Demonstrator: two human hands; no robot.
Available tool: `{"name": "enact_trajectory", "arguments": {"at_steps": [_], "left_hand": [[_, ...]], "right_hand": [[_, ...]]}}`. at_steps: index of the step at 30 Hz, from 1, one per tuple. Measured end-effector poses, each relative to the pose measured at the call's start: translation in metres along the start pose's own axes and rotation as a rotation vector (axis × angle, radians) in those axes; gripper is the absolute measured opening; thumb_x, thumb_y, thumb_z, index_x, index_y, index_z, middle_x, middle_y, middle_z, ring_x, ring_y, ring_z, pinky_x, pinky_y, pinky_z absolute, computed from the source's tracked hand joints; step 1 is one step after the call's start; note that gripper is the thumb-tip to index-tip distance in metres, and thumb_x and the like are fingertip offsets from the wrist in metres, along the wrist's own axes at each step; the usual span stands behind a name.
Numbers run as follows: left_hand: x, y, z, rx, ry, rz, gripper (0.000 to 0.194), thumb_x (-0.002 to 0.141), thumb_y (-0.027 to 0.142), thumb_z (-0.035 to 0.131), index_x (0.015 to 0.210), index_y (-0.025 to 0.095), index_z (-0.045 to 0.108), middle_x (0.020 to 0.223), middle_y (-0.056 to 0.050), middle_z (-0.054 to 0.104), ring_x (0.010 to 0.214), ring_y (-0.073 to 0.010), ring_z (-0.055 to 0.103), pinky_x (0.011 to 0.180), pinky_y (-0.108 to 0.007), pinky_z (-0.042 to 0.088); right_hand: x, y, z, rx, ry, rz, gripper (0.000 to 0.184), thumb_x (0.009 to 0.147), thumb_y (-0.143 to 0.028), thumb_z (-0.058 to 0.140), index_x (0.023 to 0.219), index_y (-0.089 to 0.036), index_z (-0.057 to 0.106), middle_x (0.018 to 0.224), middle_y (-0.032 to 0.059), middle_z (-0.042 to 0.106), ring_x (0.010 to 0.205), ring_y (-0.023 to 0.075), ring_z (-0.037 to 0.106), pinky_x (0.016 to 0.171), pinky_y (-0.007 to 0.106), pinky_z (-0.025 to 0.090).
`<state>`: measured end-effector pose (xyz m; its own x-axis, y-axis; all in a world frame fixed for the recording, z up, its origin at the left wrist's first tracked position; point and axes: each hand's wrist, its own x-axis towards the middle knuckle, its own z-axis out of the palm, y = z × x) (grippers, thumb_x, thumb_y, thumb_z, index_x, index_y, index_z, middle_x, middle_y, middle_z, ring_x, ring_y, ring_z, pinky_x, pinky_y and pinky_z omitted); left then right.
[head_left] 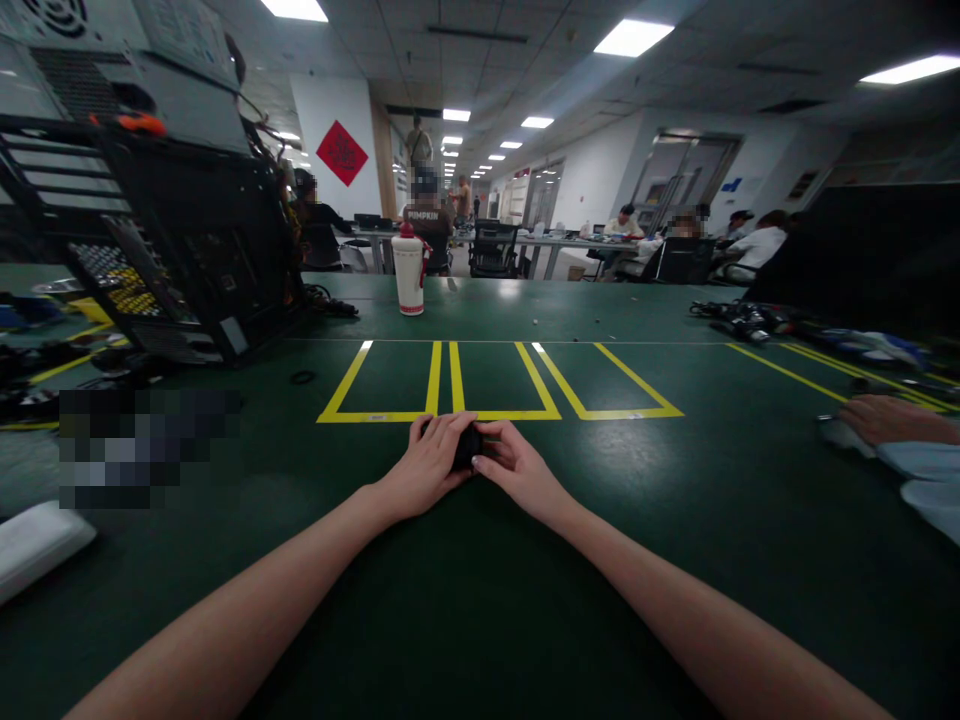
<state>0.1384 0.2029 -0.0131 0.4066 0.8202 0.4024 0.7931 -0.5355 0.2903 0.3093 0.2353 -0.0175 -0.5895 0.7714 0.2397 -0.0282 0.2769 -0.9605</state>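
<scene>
Between my two hands is a small black rounded object at the middle of the dark green table. Its kind cannot be made out, since fingers cover much of it. My left hand is wrapped over its left side and top. From the right, the fingers and thumb of my right hand close on its edge. Just beyond my hands run yellow tape outlines on the tabletop. A thin black ring lies apart, to the left of the outlines.
An opened black computer case stands at the left. Behind the outlines is a white tumbler with a red lid. Cables and parts lie at the right, near another person's hand. A white object is at the left edge.
</scene>
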Motion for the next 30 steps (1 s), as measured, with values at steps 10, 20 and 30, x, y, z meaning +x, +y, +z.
{"name": "enact_trajectory", "arguments": {"at_steps": [10, 20, 30], "left_hand": [[0.0003, 0.0009, -0.0003, 0.005, -0.015, -0.003, 0.061, 0.078, 0.021, 0.053, 0.127, 0.021, 0.017, 0.126, -0.009, 0.038, 0.117, -0.0228, 0.035, 0.099, -0.045, 0.019], [0.0011, 0.0010, 0.0010, 0.007, 0.002, -0.002, 0.061, 0.078, 0.023, 0.053, 0.127, 0.022, 0.017, 0.125, -0.009, 0.039, 0.116, -0.0229, 0.036, 0.099, -0.046, 0.019], [0.0004, 0.0018, -0.0018, 0.003, -0.009, 0.006, 0.061, 0.078, 0.022, 0.052, 0.127, 0.022, 0.016, 0.126, -0.010, 0.039, 0.117, -0.0234, 0.036, 0.100, -0.047, 0.019]], "right_hand": [[0.0038, 0.0058, -0.0002, -0.049, 0.036, 0.009, 0.034, 0.078, -0.021, 0.052, 0.111, -0.024, 0.045, 0.112, 0.0041, 0.051, 0.105, 0.0177, 0.051, 0.092, 0.037, 0.042], [0.0005, -0.0001, 0.0000, 0.010, 0.023, 0.001, 0.026, 0.077, -0.022, 0.052, 0.103, -0.023, 0.048, 0.106, 0.0029, 0.052, 0.099, 0.0169, 0.053, 0.086, 0.035, 0.046], [0.0013, -0.0016, -0.0001, -0.038, 0.028, 0.030, 0.029, 0.077, -0.022, 0.052, 0.106, -0.022, 0.049, 0.108, 0.0038, 0.052, 0.103, 0.0183, 0.051, 0.090, 0.037, 0.043]]}}
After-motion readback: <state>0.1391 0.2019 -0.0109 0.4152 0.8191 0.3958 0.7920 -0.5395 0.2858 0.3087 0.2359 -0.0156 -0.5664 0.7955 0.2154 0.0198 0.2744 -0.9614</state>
